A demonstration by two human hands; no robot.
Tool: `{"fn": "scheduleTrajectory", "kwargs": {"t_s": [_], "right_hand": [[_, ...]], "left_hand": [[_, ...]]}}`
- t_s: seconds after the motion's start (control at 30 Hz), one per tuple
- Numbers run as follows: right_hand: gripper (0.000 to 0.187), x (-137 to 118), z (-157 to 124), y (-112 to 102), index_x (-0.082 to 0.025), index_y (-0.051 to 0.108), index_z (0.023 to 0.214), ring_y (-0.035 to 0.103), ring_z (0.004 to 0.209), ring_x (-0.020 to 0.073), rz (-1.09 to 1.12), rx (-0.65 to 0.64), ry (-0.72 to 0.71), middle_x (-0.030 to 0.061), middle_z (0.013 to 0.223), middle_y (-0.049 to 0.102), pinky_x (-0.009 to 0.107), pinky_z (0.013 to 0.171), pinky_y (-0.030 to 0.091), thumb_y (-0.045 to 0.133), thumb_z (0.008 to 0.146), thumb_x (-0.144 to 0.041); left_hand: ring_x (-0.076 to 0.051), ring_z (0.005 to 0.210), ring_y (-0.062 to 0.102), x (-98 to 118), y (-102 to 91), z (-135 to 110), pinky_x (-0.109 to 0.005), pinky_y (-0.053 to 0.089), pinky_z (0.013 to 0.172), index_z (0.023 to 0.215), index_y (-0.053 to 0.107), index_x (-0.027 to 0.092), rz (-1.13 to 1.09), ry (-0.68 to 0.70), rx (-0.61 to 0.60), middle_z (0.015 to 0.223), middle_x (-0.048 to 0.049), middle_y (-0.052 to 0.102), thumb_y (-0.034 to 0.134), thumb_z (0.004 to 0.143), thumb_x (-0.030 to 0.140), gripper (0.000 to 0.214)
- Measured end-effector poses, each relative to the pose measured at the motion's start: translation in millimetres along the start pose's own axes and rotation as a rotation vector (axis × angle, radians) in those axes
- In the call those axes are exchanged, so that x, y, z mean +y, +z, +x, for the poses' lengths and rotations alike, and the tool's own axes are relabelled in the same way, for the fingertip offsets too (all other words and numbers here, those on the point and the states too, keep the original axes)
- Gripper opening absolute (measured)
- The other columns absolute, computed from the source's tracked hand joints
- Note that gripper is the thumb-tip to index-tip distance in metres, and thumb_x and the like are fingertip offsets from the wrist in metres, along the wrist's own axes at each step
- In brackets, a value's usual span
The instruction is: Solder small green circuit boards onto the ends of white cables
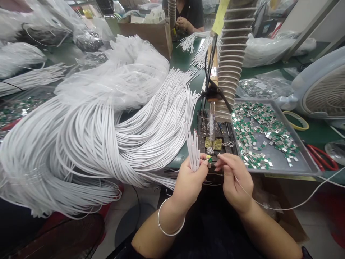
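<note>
My left hand [190,180] is closed round a small bunch of white cable ends [193,149] that stand upright from the fist. Its thumb and forefinger also pinch a tiny green connector piece [209,158]. My right hand [234,176] is closed in a pinch on a thin solder wire [285,208], which trails off to the right. Both hands sit just below the tip of a fixed soldering iron [212,124] on its dark stand [215,138].
A big heap of white cables [102,136] under clear plastic fills the left. A grey tray [296,162] of several small green-and-metal connectors lies to the right, with red scissors [322,158], a fan [326,90] and a ribbed extraction hose [231,54]. Another person sits at the far side.
</note>
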State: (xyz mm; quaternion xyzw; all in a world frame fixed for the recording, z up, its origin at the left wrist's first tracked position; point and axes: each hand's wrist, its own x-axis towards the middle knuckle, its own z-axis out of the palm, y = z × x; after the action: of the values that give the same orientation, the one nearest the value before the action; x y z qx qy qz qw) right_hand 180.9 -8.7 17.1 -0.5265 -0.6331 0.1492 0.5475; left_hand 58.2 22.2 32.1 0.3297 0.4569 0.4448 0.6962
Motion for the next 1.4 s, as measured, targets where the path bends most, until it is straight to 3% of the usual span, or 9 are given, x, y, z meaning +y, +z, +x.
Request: {"fn": "scheduleTrajectory", "kwargs": {"t_s": [0.07,0.23,0.43,0.73,0.97,1.13,1.4], "right_hand": [[0.034,3.0,-3.7,0.6,-0.023,0.056,0.114,0.062,0.083,0.0174,-0.041,0.034,-0.084,0.0085,0.099,0.061,0.034,0.065,0.057,0.042,0.087,-0.010],[0.037,3.9,-14.6,7.6,-0.025,0.051,0.117,0.065,0.086,0.0174,0.016,0.123,-0.095,0.0068,0.100,0.064,0.034,0.069,0.059,0.043,0.085,-0.007],[0.028,0.0,-13.5,9.1,-0.022,0.057,0.106,0.067,0.094,0.0207,-0.034,0.032,-0.114,0.0083,0.097,0.070,0.040,0.079,0.059,0.044,0.085,-0.008],[0.032,0.6,-4.1,1.3,-0.022,0.060,0.104,0.066,0.094,0.0206,-0.037,0.035,-0.151,0.0078,0.098,0.069,0.041,0.081,0.057,0.047,0.082,-0.003],[0.032,-0.2,-7.5,2.4,-0.024,0.059,0.106,0.066,0.094,0.0203,-0.084,0.053,-0.176,0.0087,0.099,0.067,0.040,0.078,0.058,0.048,0.082,-0.005],[0.031,0.4,-7.6,4.6,-0.021,0.059,0.105,0.066,0.094,0.0197,-0.090,0.044,-0.182,0.0092,0.099,0.067,0.038,0.080,0.058,0.048,0.082,-0.003],[0.027,3.3,0.4,6.8,-0.018,0.061,0.102,0.065,0.089,0.0185,-0.160,0.133,-0.250,0.0095,0.095,0.066,0.036,0.074,0.058,0.049,0.082,-0.004]], "left_hand": [[-0.001,0.042,0.028,1.9,1.3,1.1,-0.017,0.026,0.042,0.082,0.056,0.014,0.012,-0.016,0.010,0.058,0.0071,0.045,0.063,0.073,0.024,0.015],[-0.001,0.040,0.026,6.6,5.1,3.1,-0.016,0.023,0.040,0.084,0.055,0.013,0.031,-0.029,0.015,0.054,0.0087,0.041,0.062,0.073,0.024,0.017],[-0.001,0.040,0.026,6.1,5.4,5.4,-0.017,0.022,0.041,0.082,0.053,0.013,-0.001,-0.038,0.018,0.055,0.0085,0.042,0.062,0.074,0.024,0.016],[-0.001,0.043,0.030,7.4,7.4,6.5,-0.018,0.025,0.042,0.068,0.050,0.015,0.018,-0.016,0.034,0.064,0.0043,0.049,0.066,0.070,0.024,0.019],[-0.001,0.040,0.025,7.4,10.0,7.0,-0.017,0.021,0.041,0.080,0.052,0.014,-0.006,-0.041,0.036,0.053,0.0096,0.038,0.065,0.071,0.025,0.019],[-0.001,0.040,0.024,6.6,11.0,7.0,-0.017,0.021,0.041,0.081,0.052,0.014,0.002,-0.040,0.024,0.052,0.0102,0.037,0.064,0.072,0.024,0.018],[-0.001,0.042,0.026,9.3,13.9,5.6,-0.017,0.026,0.044,0.082,0.054,0.013,-0.008,-0.032,0.021,0.055,0.0085,0.042,0.062,0.074,0.020,0.014]]}}
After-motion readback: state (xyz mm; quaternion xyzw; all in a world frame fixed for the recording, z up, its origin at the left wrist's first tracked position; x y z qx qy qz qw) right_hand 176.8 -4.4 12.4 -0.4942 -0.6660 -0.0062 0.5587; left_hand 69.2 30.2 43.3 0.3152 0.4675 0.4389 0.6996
